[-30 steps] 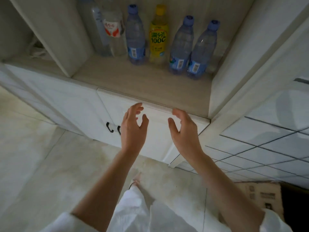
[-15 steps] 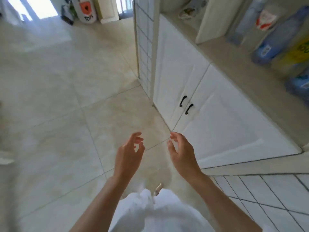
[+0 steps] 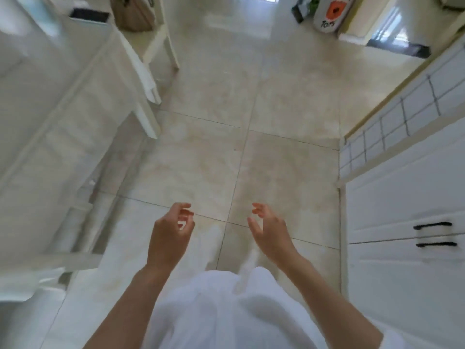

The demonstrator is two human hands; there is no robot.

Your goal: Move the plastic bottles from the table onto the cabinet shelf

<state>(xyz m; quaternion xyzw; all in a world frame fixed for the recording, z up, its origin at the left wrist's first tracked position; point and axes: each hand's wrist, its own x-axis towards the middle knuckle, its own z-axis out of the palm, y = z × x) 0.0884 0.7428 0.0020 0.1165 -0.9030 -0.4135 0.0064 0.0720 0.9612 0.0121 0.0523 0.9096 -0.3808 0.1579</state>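
My left hand (image 3: 171, 233) and my right hand (image 3: 270, 231) hang side by side over the beige tiled floor, both empty with fingers loosely curled and apart. No plastic bottles and no cabinet shelf are in view. The white cabinet doors (image 3: 407, 205) with black handles (image 3: 434, 235) run along the right edge. A white table (image 3: 65, 102) fills the left side, blurred; I cannot make out bottles on it.
A white chair (image 3: 156, 44) with a brown bag on it stands at the back left beyond the table. A white container with an orange mark (image 3: 331, 15) sits at the far back right. Tiled floor (image 3: 251, 96) stretches ahead between table and cabinet.
The view has swung left, away from the shelf of bottles, past the cabinet doors to the floor and table. Both hands stayed empty and drew a little further apart.
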